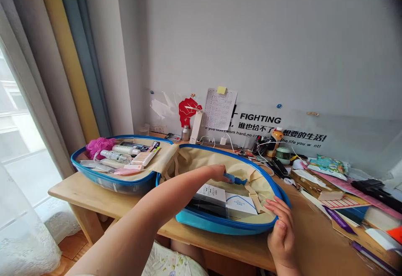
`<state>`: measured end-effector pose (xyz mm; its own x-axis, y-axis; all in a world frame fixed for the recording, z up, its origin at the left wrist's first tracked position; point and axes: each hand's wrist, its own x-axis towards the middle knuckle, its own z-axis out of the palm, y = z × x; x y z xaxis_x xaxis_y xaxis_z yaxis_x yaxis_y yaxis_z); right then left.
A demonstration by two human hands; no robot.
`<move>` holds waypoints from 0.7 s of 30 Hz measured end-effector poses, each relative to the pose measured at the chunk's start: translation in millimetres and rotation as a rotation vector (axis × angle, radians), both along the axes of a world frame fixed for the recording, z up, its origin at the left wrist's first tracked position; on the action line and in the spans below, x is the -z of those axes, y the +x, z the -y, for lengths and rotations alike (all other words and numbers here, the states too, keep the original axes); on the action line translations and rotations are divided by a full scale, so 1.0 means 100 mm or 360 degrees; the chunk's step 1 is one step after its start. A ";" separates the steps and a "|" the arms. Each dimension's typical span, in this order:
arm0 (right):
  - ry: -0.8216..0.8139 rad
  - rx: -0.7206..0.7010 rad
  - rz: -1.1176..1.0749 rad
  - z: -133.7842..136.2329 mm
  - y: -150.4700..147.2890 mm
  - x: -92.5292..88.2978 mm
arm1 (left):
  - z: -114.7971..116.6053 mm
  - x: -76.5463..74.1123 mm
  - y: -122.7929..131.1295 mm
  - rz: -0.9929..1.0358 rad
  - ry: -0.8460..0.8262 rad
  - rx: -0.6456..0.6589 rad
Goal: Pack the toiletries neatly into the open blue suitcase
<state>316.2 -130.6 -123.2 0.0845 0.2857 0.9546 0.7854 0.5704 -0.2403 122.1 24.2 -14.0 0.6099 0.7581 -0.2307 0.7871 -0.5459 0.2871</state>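
Wooden desk [94, 202] bears open case [220, 225], perhaps papers [342, 202].

This is a room in a home, set up as a study corner. A light wooden desk [94, 198] stands against a plain white wall [251, 37], next to a window [19, 142] with sheer and coloured curtains [75, 58]. A motivational wall sticker [260, 119] and a pinned timetable sheet [219, 109] hang above it, while books and papers [354, 209], a drink bottle [277, 135] and charging cables [226, 140] clutter the desktop.
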 end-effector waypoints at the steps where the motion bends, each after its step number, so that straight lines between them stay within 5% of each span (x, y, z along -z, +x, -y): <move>1: -0.0006 -0.0003 -0.0009 0.00 0.00 0.01 | 0.01 0.04 0.02 -0.0009 -0.0018 0.0001; 9: 0.0002 0.0010 0.0046 0.01 -0.01 0.00 | 0.04 0.22 0.06 -0.0023 -0.0116 0.0048; 21: 0.0007 -0.0018 0.0019 0.02 -0.02 -0.02 | -0.04 0.30 0.07 0.0016 -0.0123 0.0094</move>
<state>314.1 -132.4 -121.3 0.0702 0.2824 0.9567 0.7817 0.5802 -0.2287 129.4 28.4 -44.0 0.6555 0.7011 -0.2806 0.7511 -0.5671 0.3379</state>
